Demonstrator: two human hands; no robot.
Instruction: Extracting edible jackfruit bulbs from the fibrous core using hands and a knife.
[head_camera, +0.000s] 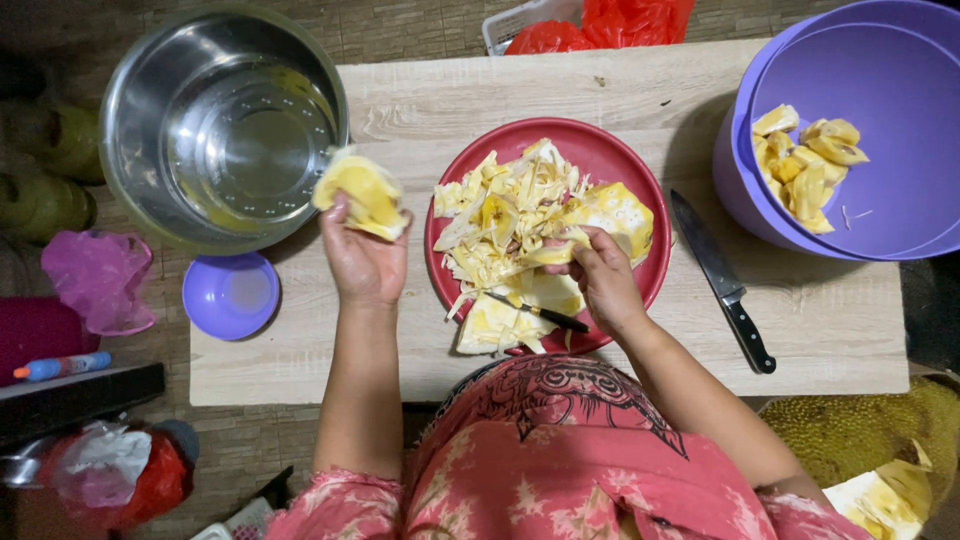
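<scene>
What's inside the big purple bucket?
Inside the purple bucket lies a small heap of yellow fruit pieces against its left wall. The rest of the bottom looks bare; the bucket's right side runs out of the picture.

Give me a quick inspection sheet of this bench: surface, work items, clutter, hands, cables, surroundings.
Surface: pale wooden board, laid on a floor.
Work items: red plate heaped with yellow fruit scraps; small knife on the plate; steel pot holding a little water; purple tub with fruit pods.
Clutter: black-handled knife beside the plate; small purple bowl.
Hands: left hand holds a fruit piece near the pot; right hand grips scraps on the plate.
Cables: nothing seen.
Surroundings: pink bag, red bag, cut fruit rind at lower right.
</scene>
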